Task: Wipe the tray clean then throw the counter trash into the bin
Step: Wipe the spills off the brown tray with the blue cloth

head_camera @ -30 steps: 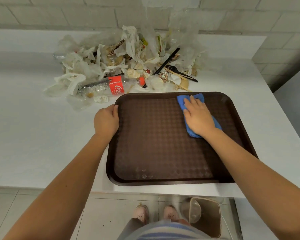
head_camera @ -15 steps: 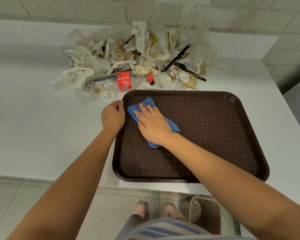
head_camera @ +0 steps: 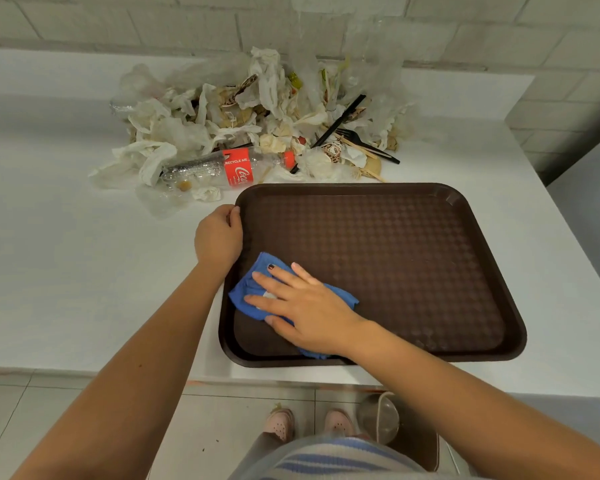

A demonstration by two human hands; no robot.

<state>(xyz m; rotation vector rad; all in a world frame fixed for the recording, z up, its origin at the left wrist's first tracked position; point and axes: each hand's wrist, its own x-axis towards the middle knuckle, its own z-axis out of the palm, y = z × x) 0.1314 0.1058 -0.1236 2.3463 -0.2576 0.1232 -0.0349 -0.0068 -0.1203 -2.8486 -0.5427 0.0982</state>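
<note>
Dark brown rectangular plastic tray (head_camera: pixel 395 258), diamond-textured pattern. Bright blue cloth (head_camera: pixel 246 294). Clear plastic bottle (head_camera: pixel 222 168), red label and cap. White counter (head_camera: pixel 66 271). Black plastic fork (head_camera: pixel 361 140).

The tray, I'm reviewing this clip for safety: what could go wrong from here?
1. The tray sits near the counter edge; a hard wipe toward the person might slide it off, though the left hand steadies its rim.
2. The trash pile and bottle lie just behind the tray; the cloth under the right hand could drag debris back in.

arms (head_camera: pixel 146 375): bare, no sleeves | top (head_camera: pixel 326 459): blue-and-grey stripes | shoes (head_camera: pixel 279 424): pale pink, perforated
</note>
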